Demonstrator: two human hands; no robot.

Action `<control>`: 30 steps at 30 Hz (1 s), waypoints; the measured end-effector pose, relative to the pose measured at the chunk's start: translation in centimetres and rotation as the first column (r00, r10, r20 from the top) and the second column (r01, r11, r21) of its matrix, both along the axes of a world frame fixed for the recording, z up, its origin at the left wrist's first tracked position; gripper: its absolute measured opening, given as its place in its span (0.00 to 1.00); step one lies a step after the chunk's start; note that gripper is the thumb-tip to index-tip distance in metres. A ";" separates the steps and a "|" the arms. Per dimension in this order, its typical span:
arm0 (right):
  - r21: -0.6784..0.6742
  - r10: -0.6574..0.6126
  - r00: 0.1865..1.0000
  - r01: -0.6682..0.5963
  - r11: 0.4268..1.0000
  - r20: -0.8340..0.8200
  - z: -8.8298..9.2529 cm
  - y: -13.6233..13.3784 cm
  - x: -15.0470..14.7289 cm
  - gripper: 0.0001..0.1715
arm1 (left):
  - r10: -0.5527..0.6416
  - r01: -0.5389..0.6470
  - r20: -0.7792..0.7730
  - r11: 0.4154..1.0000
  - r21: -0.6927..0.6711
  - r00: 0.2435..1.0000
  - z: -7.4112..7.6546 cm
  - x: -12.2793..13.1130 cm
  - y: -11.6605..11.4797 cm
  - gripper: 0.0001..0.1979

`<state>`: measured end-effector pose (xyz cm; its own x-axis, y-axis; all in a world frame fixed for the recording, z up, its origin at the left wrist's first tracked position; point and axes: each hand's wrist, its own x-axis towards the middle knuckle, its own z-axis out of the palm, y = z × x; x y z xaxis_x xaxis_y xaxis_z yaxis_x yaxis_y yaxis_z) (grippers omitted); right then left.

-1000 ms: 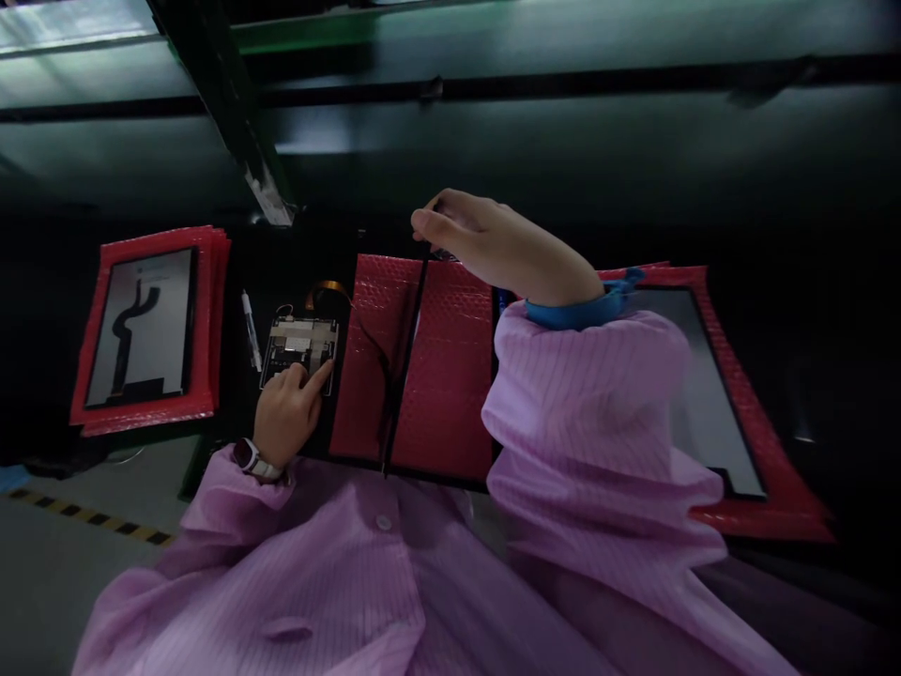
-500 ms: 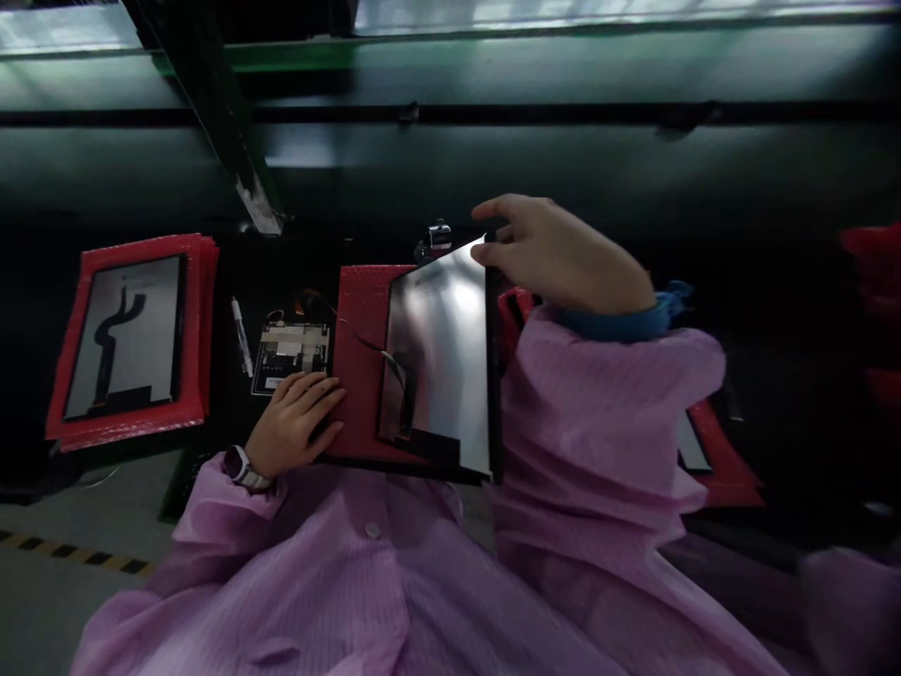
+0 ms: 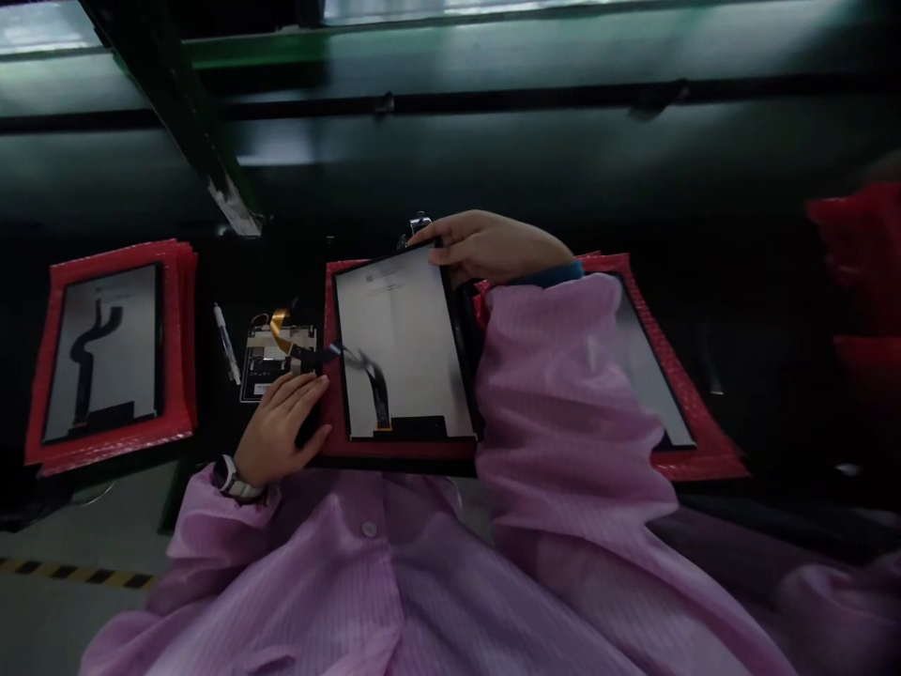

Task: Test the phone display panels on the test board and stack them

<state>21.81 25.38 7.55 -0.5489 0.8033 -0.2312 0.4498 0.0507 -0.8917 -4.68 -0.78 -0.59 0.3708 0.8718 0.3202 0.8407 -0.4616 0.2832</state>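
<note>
Black bench [image 3: 217, 413], red wrap [image 3: 408, 450] on it, and over the wrap a screen [image 3: 404, 329] gripped at its far right corner.

The screen's long axis runs away from the person, its far end leaning a little left; it lies left of and nearer the body than the right hand [image 3: 493, 248], which pinches that corner, thumb on the pale face. The left hand [image 3: 278, 437] is nearer the screen's near left edge, just beside it, palm down and fingers loose, grasping nothing that I can see, at the board [image 3: 257, 357]; a cable [image 3: 378, 390] bends between board and screen.
</note>
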 end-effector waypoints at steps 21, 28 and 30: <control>0.161 0.718 0.600 -0.795 0.585 0.352 -0.3 -6.2 -9.3 0.13 | 0.133 -0.133 0.014 0.978 0.159 0.991 3.7 -2.3 9.1 0.15; 0.096 0.748 0.599 -0.794 0.600 0.285 -2.0 -5.6 -9.9 0.08 | -0.096 0.088 0.085 0.992 0.094 0.992 1.6 -2.2 9.3 0.11; 0.089 0.748 0.606 -0.790 0.607 0.271 -2.1 -5.7 -10.0 0.08 | -0.099 0.094 0.088 0.994 0.063 0.991 1.6 -2.1 9.2 0.12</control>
<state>11.81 19.70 5.48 -0.9443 0.1389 -0.2985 0.3194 0.6063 -0.7282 -6.74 8.41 1.05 0.4192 0.8123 0.4056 0.7637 -0.5571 0.3263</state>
